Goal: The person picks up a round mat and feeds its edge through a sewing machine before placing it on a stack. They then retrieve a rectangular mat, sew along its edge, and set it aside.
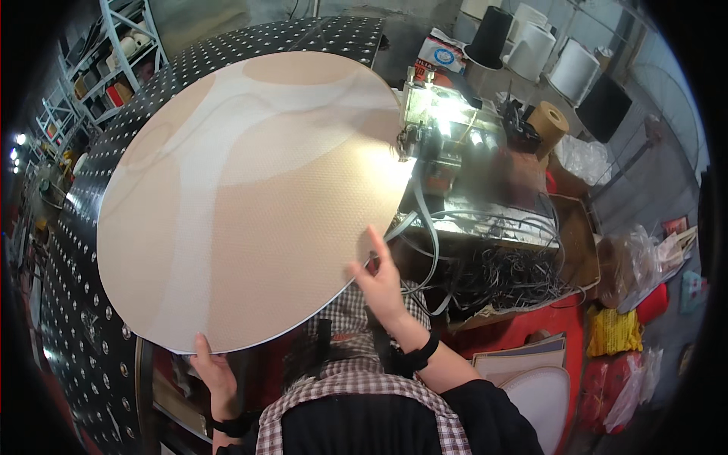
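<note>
A large oval mat (pixel 280 197), beige and pink with white bands and a pale bound edge, lies flat in front of me. Its right edge runs in under the lit head of a sewing machine (pixel 425 125). My left hand (pixel 212 373) grips the near edge, thumb on top and fingers hidden below. At the lower right edge, my right hand (pixel 383 284) has thumb and forefinger on the mat, with the other fingers out of sight beneath. A grey binding strip (pixel 426 212) hangs in loops from the machine beside my right hand.
The mat rests over a black table (pixel 83 318) studded with metal balls. A cardboard box (pixel 576 243) and tangled dark strips (pixel 516 277) lie right of the machine. Thread cones (pixel 531 53) stand behind it. Flat pieces (pixel 535 387) are stacked at my right.
</note>
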A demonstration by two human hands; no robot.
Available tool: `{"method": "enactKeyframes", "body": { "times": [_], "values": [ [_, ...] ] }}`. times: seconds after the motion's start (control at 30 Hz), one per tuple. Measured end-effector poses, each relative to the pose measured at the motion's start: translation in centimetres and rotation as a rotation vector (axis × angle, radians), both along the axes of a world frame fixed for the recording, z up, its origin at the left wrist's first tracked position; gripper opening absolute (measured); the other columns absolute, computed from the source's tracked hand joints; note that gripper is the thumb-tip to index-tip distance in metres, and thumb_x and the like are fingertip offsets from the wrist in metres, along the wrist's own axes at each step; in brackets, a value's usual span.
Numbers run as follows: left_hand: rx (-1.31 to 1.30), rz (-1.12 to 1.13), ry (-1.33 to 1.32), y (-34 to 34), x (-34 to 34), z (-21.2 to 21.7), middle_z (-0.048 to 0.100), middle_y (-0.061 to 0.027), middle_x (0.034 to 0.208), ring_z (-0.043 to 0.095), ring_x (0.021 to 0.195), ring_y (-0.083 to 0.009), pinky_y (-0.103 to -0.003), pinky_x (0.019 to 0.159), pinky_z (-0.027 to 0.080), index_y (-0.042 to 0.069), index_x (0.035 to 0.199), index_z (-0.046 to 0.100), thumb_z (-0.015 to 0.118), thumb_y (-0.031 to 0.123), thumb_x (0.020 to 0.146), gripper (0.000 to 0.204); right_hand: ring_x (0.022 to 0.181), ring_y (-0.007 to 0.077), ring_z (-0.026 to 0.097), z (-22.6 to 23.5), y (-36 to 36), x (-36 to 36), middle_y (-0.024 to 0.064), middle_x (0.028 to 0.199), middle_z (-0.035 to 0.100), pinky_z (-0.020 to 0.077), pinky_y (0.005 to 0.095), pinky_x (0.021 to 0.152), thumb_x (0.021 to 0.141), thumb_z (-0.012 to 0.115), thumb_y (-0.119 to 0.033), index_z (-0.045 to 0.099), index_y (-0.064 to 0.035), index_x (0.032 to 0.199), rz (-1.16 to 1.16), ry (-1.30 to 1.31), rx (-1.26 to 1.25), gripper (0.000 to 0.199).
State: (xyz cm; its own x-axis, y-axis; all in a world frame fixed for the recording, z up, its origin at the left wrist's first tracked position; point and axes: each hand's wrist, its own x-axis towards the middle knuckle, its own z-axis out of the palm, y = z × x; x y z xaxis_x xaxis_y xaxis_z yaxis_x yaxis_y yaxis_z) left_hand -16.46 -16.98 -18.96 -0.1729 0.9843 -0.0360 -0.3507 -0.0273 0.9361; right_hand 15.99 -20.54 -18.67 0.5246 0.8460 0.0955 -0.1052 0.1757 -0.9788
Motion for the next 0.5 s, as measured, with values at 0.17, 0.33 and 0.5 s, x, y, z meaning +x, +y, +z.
{"method": "enactKeyframes", "body": {
  "times": [0.17,0.33,0.5],
  "values": [
    [-0.155,-0.043,0.013,-1.2,1.1,-1.6,0.064,-0.0031,0.114,0.062,0.093,-0.0127,-0.027,0.068,0.047,0.010,0.121,0.055,0.052,0.027,0.099,0.028,0.096,0.0101,0.052,-0.4,-0.4,-1.0,0.0106,0.134,0.049,0.0469,0.0230,0.078,0.087,0.063,0.002,0.033,-0.0059,0.148,0.087,0.003,-0.044,0.069],
    [-0.079,-0.006,-0.066,1.3,-1.7,0.2,0.061,-0.0090,0.121,0.061,0.107,-0.0218,-0.037,0.089,0.051,0.002,0.128,0.051,0.049,0.028,0.099,0.039,0.101,0.0113,0.057,-0.4,0.2,1.8,0.0093,0.126,0.054,0.0499,0.0248,0.085,0.089,0.060,0.003,0.034,-0.0043,0.147,-0.005,0.166,-0.080,0.064],
    [-0.071,0.003,-0.019,0.4,0.8,-0.8,0.060,-0.0085,0.124,0.060,0.110,-0.0195,-0.036,0.089,0.051,0.001,0.128,0.052,0.052,0.023,0.099,0.036,0.113,0.0155,0.054,-0.3,0.1,0.0,0.0105,0.142,0.044,0.0467,0.0273,0.095,0.087,0.064,0.002,0.029,-0.0074,0.151,0.031,-0.246,-0.068,0.074]
  ]
}}
